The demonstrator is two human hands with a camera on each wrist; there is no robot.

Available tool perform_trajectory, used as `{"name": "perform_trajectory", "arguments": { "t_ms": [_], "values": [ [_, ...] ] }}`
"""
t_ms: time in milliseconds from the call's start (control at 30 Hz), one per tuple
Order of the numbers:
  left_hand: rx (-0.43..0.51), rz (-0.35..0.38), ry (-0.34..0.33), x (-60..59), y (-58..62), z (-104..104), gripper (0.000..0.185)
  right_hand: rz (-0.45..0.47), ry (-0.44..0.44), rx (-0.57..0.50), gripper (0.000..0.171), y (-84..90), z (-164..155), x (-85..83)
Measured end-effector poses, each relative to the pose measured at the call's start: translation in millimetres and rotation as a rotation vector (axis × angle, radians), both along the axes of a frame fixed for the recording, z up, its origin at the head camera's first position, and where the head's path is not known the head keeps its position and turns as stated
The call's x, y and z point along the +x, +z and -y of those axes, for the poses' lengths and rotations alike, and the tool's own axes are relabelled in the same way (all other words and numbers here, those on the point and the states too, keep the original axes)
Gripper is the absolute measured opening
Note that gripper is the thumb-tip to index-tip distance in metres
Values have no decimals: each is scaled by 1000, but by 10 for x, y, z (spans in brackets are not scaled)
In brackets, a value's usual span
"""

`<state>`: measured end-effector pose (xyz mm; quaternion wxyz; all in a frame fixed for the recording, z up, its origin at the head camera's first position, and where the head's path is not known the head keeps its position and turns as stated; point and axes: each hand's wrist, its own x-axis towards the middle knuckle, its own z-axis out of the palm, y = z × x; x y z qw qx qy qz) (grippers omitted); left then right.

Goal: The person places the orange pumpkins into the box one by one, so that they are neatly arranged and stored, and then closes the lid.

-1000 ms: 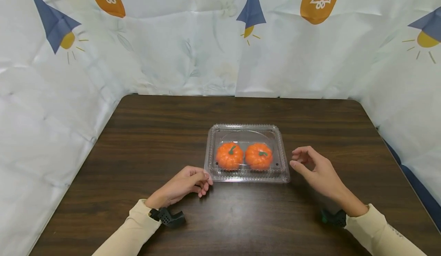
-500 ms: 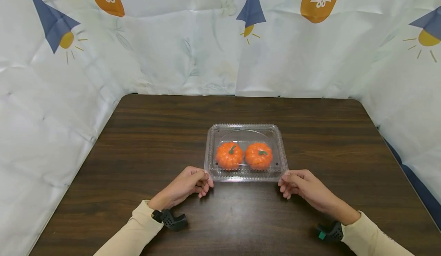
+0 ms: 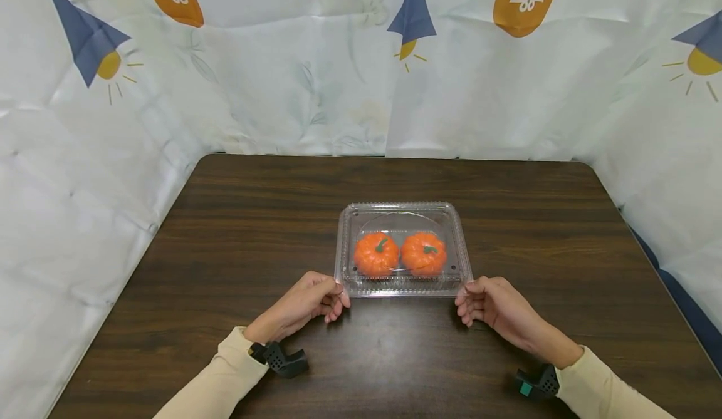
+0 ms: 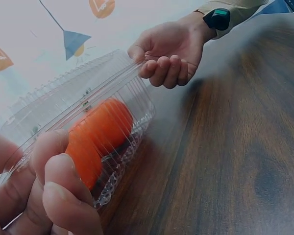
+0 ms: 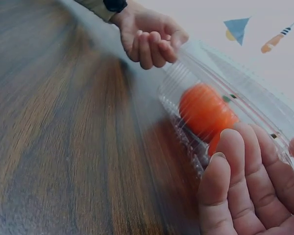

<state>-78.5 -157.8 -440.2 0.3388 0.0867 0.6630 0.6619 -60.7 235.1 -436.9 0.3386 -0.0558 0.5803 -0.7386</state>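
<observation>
- Head view: dark wood table point(image 3: 225, 250), filling the lower half, walled on three sides by a white sheet point(image 3: 282, 93) printed with blue and orange shapes.
- Sleeves point(image 3: 225, 381), cream, coming in from the near edge, one at each lower corner.
- Box point(image 3: 403, 218), clear plastic, lid down, lying flat near the middle of the table, long side toward the person.
- Left hand point(image 3: 301, 303), at the box's near left corner; thumb on the lid rim, fingers curled below it, pinching the corner. Same grip seen close in the left wrist view point(image 4: 34, 191), fingers wrapped against the ribbed wall.
- Right hand point(image 3: 493, 306), at the box's near right corner; thumb on the rim, fingers curled beneath, pinching that corner. Shown close in the right wrist view point(image 5: 250, 186), fingers lying along the wall.
- Pumpkins, two, orange with green stems, side by side inside the box and touching: left one point(image 3: 376, 255), right one point(image 3: 423, 254).
- Wrist cameras, black, strapped at each cuff: left point(image 3: 280, 359), right point(image 3: 536, 383), the latter with a green spot.
</observation>
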Motion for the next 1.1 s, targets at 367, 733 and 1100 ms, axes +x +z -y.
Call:
{"name": "perform_trajectory", "arguments": {
  "t_ms": [367, 733, 1100],
  "values": [
    [-7, 5, -3, -28, -7, 14, 36, -77, 14, -22, 37, -48, -13, -24],
    [1, 46, -44, -49, -42, -2, 35, -2, 38, -43, 38, -92, -60, -10],
    [-68, 27, -121, -69, -15, 157, 47, 64, 8, 36, 37, -113, -211, -36]
  ]
}}
